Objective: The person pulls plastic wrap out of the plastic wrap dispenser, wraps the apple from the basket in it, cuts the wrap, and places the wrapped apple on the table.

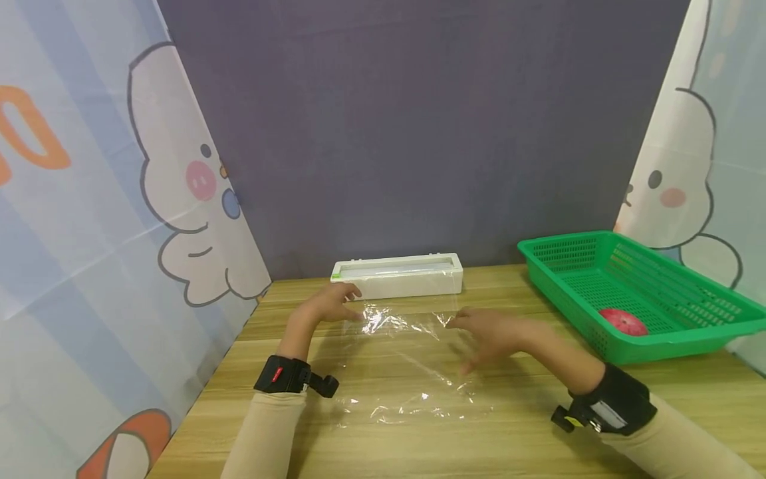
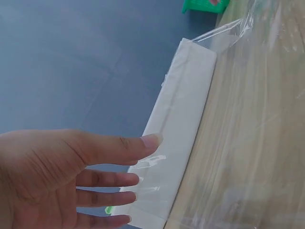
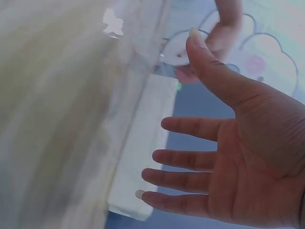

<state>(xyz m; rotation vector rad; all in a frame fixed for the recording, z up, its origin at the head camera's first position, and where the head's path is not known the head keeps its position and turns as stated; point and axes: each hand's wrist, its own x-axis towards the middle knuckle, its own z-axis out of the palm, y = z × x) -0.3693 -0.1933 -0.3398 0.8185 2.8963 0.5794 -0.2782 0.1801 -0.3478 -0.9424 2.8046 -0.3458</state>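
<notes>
A clear sheet of plastic wrap (image 1: pixel 413 372) stretches from a white wrap dispenser (image 1: pixel 407 287) toward me over the wooden table, its creases catching the light. Beside the dispenser's left front corner is my left hand (image 1: pixel 332 303), with fingers and thumb extended near the wrap's left edge. In the left wrist view the thumb overlaps the dispenser's front face. My right hand (image 1: pixel 493 332), slightly blurred, is over the right edge of the wrap. Its fingers are spread and straight in the right wrist view, with nothing held between them.
A green plastic basket (image 1: pixel 658 346) with slotted sides stands to the right, holding a round pink-red object (image 1: pixel 624 322). Behind the table hangs a dark grey cloth (image 1: pixel 419 133); printed curtains with cartoon animals flank both sides.
</notes>
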